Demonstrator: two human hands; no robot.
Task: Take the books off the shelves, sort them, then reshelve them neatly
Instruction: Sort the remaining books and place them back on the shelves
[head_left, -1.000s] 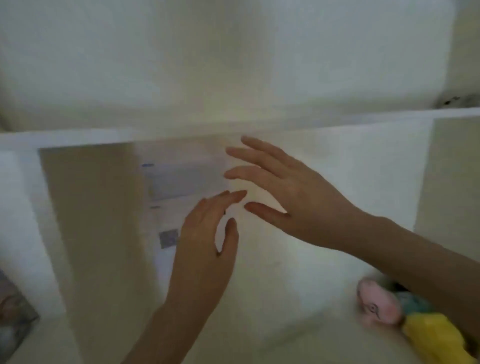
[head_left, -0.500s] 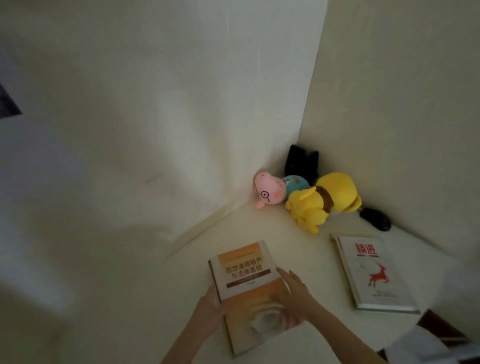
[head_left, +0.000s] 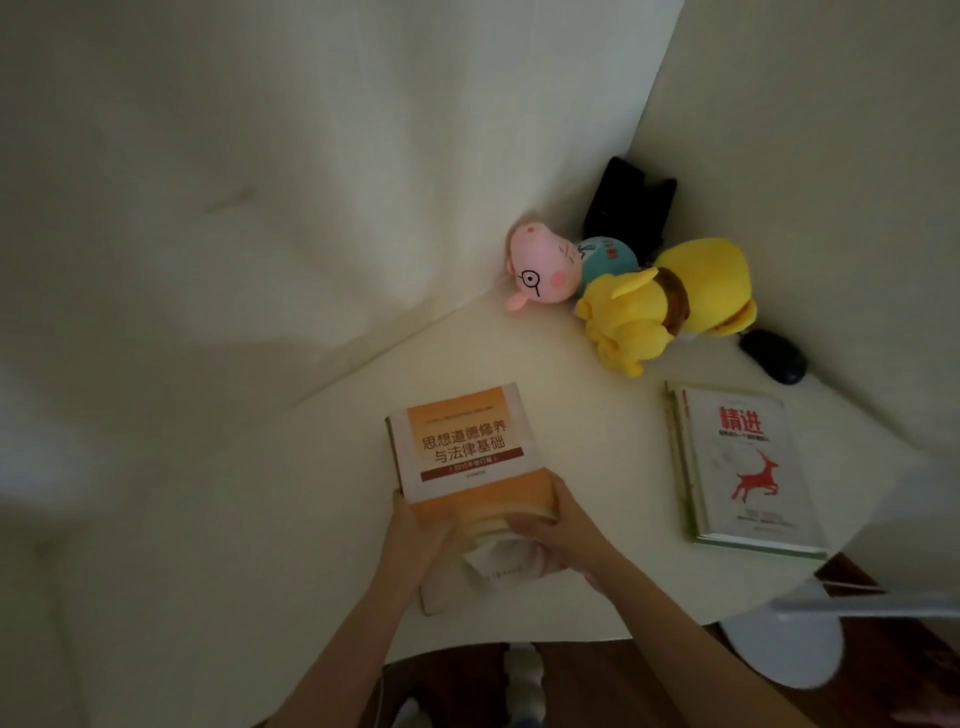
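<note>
Two titles | left hand (head_left: 417, 526), right hand (head_left: 563, 527) grip orange book (head_left: 466, 447) 思想道德修养与法律基础 | 精进 book (head_left: 748, 470)

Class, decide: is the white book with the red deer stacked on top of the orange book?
No, the white deer book lies flat, well apart from the orange book, with bare table between them.

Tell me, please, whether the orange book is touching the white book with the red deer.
Apart. The head view shows bare tabletop between the orange book and the white book with the red deer.
</note>
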